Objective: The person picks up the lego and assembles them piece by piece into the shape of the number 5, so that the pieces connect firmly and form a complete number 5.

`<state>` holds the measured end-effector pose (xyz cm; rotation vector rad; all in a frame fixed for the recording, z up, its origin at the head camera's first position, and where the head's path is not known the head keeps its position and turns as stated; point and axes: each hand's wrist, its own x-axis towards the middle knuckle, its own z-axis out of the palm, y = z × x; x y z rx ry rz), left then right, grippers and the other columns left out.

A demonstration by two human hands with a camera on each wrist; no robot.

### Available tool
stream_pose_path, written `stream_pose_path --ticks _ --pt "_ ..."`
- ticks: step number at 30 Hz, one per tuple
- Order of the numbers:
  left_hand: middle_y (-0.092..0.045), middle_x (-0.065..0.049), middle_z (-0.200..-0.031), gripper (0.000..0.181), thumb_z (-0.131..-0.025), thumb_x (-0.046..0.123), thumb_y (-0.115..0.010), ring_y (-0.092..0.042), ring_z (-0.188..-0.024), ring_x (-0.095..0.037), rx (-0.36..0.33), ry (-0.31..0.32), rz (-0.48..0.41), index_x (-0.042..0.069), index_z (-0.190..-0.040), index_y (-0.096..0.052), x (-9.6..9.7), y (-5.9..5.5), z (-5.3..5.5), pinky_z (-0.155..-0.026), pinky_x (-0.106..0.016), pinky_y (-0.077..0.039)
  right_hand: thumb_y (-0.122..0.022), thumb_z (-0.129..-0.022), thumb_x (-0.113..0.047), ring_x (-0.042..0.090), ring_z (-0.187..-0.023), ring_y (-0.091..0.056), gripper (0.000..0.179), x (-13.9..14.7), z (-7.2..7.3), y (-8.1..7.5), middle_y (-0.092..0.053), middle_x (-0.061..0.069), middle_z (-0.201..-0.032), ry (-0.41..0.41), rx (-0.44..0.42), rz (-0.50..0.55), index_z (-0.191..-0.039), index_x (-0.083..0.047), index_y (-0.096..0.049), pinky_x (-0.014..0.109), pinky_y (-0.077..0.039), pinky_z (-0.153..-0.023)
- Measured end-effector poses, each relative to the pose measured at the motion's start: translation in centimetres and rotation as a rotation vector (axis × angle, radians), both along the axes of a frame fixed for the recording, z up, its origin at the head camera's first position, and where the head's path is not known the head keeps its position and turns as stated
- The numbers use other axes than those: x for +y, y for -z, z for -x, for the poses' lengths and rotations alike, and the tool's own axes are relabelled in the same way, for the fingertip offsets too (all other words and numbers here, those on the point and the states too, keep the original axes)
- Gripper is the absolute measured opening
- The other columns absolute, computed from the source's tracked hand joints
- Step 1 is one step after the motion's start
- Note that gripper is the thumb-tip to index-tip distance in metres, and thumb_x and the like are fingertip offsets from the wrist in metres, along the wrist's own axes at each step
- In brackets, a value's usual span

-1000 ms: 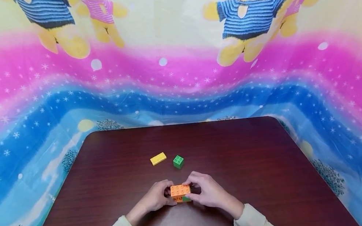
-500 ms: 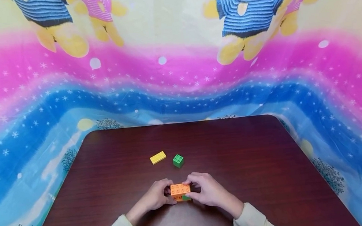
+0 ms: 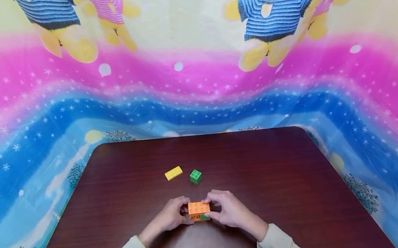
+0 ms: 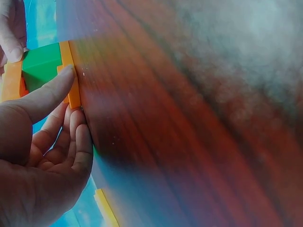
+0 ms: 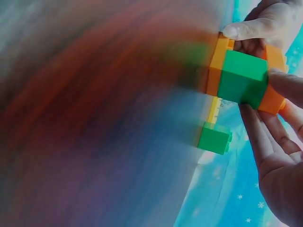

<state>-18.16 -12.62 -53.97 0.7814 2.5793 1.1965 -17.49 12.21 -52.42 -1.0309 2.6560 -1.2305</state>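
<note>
Between the two hands stands a small stack of toy building bricks at the near middle of the table. Its base is a flat orange plate [image 5: 217, 66], a green brick [image 5: 242, 78] sits on the plate's right end, and a studded orange plate [image 3: 197, 207] lies on top. My left hand [image 3: 172, 215] pinches the bottom plate at its left end, the thumb on its upper face in the left wrist view. My right hand [image 3: 229, 209] grips the right end of the top plate, one finger along the green brick. An open gap shows under the top plate's left half.
Beyond the stack, a loose green brick [image 3: 196, 177] with studs up stands on the dark wooden table [image 3: 261, 162]. To its left lies a thin yellow plate [image 3: 173, 173]. A printed bear cloth [image 3: 194, 80] hangs behind the table's far edge.
Both hands keep their hold on the stack. The top orange plate sits very slightly further right than before; the loose green brick and yellow plate stay put.
</note>
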Motion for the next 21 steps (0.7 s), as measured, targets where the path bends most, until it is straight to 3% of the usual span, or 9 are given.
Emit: stream_pose_path --ticks 21 --pt "-0.059 0.001 -0.086 0.033 -0.072 0.006 -0.093 -0.058 -0.08 -0.013 -0.008 0.006 0.026 0.012 -0.089 -0.065 -0.02 -0.12 0.12 -0.07 -0.022 -0.049 -0.087 -0.083 -0.007 0.012 -0.1 -0.072 0.027 0.06 0.13 0.34 -0.073 0.002 -0.11 0.012 -0.074 0.03 -0.106 -0.011 -0.072 0.025 -0.061 -0.085"
